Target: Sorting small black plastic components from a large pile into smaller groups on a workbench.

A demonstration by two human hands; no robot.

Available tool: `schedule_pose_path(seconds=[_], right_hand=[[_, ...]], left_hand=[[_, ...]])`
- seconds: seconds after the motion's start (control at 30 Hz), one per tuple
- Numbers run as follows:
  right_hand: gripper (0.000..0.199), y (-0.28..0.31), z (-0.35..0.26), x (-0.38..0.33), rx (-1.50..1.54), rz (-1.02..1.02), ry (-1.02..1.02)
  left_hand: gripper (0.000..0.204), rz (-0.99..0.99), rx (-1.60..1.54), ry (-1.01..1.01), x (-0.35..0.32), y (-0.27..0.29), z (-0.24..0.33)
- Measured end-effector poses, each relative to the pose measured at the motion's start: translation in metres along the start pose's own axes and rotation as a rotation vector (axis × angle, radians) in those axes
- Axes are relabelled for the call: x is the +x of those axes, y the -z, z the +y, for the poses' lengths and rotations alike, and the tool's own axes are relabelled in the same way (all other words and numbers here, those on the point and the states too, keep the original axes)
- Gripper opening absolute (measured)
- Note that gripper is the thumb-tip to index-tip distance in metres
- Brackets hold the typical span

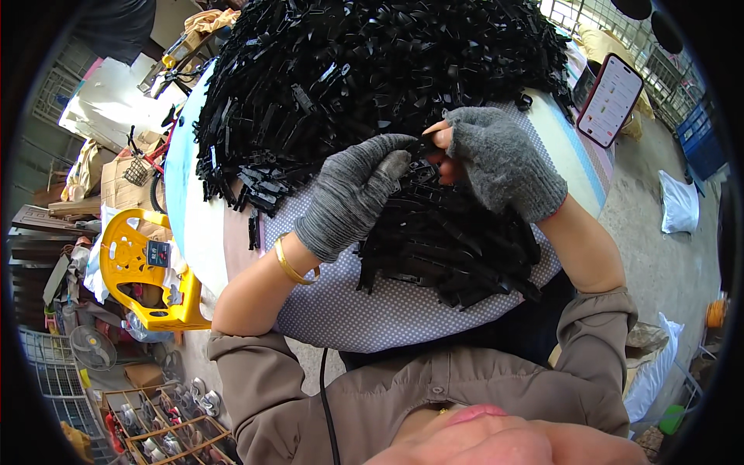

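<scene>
My left hand [349,194], in a striped grey knit glove, is closed with thumb and fingers together. Facing it is my right hand [504,159], in a grey glove that leaves some fingertips bare. Between their fingertips is a small black plastic piece [423,147], pinched from both sides; its exact shape is hard to make out against the dark background. Behind the hands rises a large heap of black plastic pieces [372,70]. A smaller pile of long black pieces [449,252] lies under my hands, close to my body.
The round table wears a dotted cloth [333,318]. A phone [610,101] stands at its right edge. To the left are a yellow plastic chair [128,260] and a fan [93,346]. A blue crate [700,139] and a white bag [679,203] stand on the right.
</scene>
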State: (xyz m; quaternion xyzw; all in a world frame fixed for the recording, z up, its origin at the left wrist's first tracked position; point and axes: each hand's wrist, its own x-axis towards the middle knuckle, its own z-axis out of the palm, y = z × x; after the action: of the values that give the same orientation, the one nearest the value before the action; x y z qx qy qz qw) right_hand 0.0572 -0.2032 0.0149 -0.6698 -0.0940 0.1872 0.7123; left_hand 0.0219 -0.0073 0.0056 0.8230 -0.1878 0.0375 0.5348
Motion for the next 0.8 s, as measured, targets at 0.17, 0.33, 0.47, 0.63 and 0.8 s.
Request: schedule_pose_path(seconds=[0.17,0.33,0.47,0.63,0.8], right_hand=[[0.029,0.007,0.004,0.003,-0.123,-0.089,0.101],[0.039,0.015,0.001,0.009,-0.217,-0.251,0.204],[0.055,-0.007,0.001,0.011,-0.152,-0.227,0.434],[0.065,-0.027,-0.002,-0.004,-0.029,-0.259,0.370],[0.049,0.037,-0.002,0.038,-0.421,-0.028,0.763]], left_hand=[[0.021,0.009,0.048,0.014,0.002,0.001,0.005],[0.021,-0.128,0.115,-0.035,0.005,0.010,0.009],[0.024,-0.213,0.214,-0.111,0.001,-0.005,0.012],[0.032,-0.110,0.291,-0.407,-0.006,-0.015,0.007],[0.034,-0.221,0.461,-0.344,-0.006,-0.011,0.011]])
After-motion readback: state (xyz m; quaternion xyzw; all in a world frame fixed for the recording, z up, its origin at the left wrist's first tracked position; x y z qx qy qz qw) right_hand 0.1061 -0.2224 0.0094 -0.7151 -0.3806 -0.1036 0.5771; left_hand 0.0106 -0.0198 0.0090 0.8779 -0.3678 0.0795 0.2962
